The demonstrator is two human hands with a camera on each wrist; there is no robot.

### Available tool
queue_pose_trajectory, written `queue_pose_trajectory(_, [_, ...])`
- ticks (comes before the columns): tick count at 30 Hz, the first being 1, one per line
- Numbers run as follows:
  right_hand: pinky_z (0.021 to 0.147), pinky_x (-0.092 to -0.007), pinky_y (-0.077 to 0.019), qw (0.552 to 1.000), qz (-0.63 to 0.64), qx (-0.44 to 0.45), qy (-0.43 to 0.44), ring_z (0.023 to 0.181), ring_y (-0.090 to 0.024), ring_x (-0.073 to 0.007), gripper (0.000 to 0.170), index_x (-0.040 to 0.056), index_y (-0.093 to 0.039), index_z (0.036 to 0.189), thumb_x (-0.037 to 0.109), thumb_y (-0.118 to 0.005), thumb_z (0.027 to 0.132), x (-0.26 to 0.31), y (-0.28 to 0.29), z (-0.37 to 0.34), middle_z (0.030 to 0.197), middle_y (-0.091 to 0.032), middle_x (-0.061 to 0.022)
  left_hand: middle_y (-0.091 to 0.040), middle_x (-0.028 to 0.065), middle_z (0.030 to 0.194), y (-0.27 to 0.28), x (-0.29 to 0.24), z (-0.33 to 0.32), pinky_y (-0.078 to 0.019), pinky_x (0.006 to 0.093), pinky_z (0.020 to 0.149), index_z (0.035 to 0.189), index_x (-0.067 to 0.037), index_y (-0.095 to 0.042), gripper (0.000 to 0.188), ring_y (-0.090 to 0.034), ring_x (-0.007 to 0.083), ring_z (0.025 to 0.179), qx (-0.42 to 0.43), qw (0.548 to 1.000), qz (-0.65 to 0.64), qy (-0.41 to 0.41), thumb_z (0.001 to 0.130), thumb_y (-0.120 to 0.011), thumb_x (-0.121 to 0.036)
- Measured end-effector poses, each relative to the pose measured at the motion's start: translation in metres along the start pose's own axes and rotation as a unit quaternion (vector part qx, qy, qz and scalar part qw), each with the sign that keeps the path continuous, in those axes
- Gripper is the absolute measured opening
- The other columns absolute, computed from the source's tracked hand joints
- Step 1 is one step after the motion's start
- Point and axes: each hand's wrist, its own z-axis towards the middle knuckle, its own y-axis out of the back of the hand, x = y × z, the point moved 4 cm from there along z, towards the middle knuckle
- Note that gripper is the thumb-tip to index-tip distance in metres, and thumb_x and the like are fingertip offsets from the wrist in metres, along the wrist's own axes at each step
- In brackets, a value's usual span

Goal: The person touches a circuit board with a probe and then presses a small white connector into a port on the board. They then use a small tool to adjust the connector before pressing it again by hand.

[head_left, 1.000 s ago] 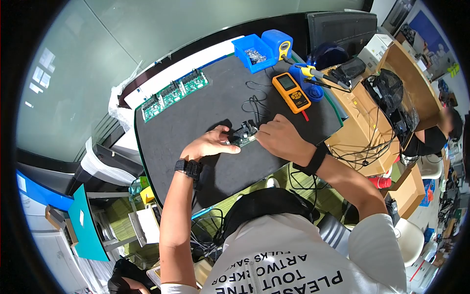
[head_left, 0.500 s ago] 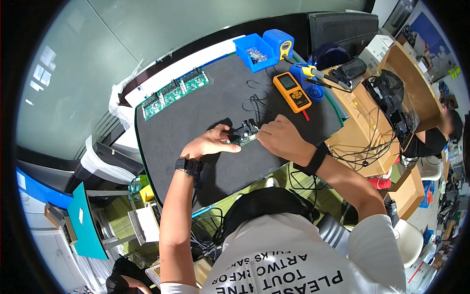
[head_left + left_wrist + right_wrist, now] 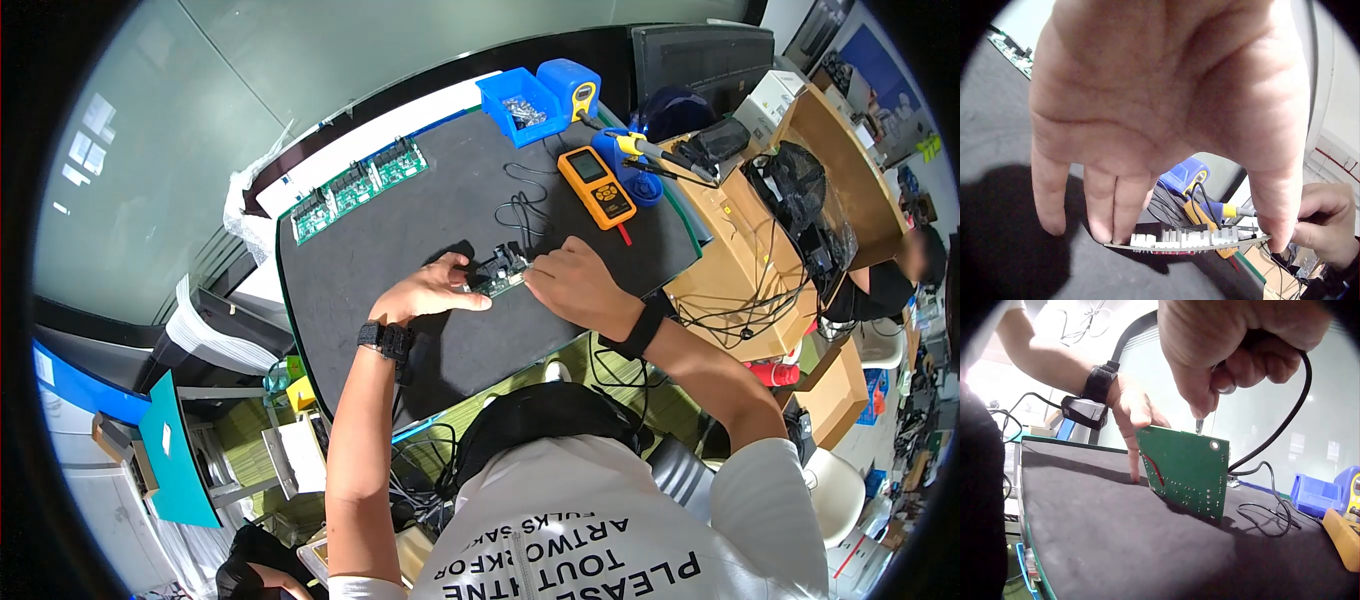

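A small green circuit board [image 3: 1185,465] stands tilted on its edge over the dark mat, its plain soldered side with a red wire facing the right wrist camera. My left hand [image 3: 425,292] grips it between thumb and fingertips at opposite edges. White connectors [image 3: 1194,238] and dark parts line its other side in the left wrist view. At the board's upper edge, my right hand [image 3: 578,285] pinches a small silver metal piece [image 3: 1200,426] with thumb and curled forefinger. The piece's upper part is hidden in the fingers, so I cannot tell its kind.
A long green circuit board [image 3: 358,192] lies at the mat's back left. At the back right are a blue bin [image 3: 520,108] of small metal parts, a blue soldering station [image 3: 568,88], an orange handheld meter [image 3: 597,188] and a soldering iron [image 3: 650,155]. A thin black cable [image 3: 520,205] loops behind the hands.
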Motion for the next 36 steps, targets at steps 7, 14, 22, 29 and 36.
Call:
queue_pose_trajectory(7, [0.064,-0.0319,-0.0365,0.998,0.023,-0.014,-0.052,0.062,-0.054,-0.0160,0.013,0.0118,-0.059,0.080,0.018,-0.069,0.075,0.011,-0.006,-0.016,0.070,-0.051,0.0002,-0.053,0.0259,0.126,-0.008,-0.007,-0.009,-0.0402,0.0413,0.100,0.133,0.002,-0.038,0.099,-0.051,0.0359,0.120,-0.043,0.995,0.072,-0.058,0.063,-0.082,-0.052])
queue_pose_trajectory(14, [0.060,-0.0354,-0.0417,0.974,0.127,-0.039,-0.182,0.062,-0.058,-0.0219,0.011,0.0098,-0.064,0.081,0.020,-0.067,0.079,0.022,-0.009,-0.034,0.069,-0.058,-0.0034,-0.055,0.0253,0.123,-0.019,-0.010,-0.015,-0.0422,0.0408,0.099,0.132,0.003,-0.039,0.095,-0.053,0.0365,0.118,-0.084,0.989,0.100,-0.066,0.063,-0.082,-0.047])
queue_pose_trajectory(22, [0.057,-0.0337,-0.0469,0.756,0.450,0.168,-0.445,0.061,-0.064,-0.0262,0.032,-0.0015,-0.065,0.075,0.028,-0.059,0.087,0.005,-0.039,-0.059,0.062,-0.063,-0.0129,-0.058,0.0244,0.115,-0.032,-0.016,-0.024,-0.0443,0.0394,0.093,0.126,0.003,-0.044,0.084,-0.056,0.0369,0.109,-0.135,0.985,0.092,-0.061,0.061,-0.083,-0.032])
queue_pose_trajectory(29, [0.054,-0.0235,-0.0442,0.579,0.636,0.124,-0.494,0.058,-0.057,-0.0085,0.025,-0.0030,-0.066,0.086,0.021,-0.062,0.091,0.015,-0.060,-0.083,0.070,-0.064,-0.0039,-0.054,0.0207,0.122,-0.049,-0.011,-0.029,-0.0437,0.0407,0.094,0.128,0.000,-0.042,0.081,-0.053,0.0360,0.113,-0.229,0.957,0.146,-0.106,0.062,-0.083,-0.023])
queue_pose_trajectory(36, [0.048,-0.0214,-0.0409,0.455,0.672,0.099,-0.576,0.053,-0.055,-0.0083,0.020,-0.0024,-0.067,0.088,0.017,-0.065,0.089,0.024,-0.062,-0.083,0.067,-0.060,-0.0022,-0.049,0.0187,0.128,-0.058,-0.017,-0.029,-0.0398,0.0404,0.100,0.128,0.000,-0.042,0.079,-0.047,0.0360,0.119,-0.274,0.940,0.168,-0.111,0.062,-0.082,-0.018])
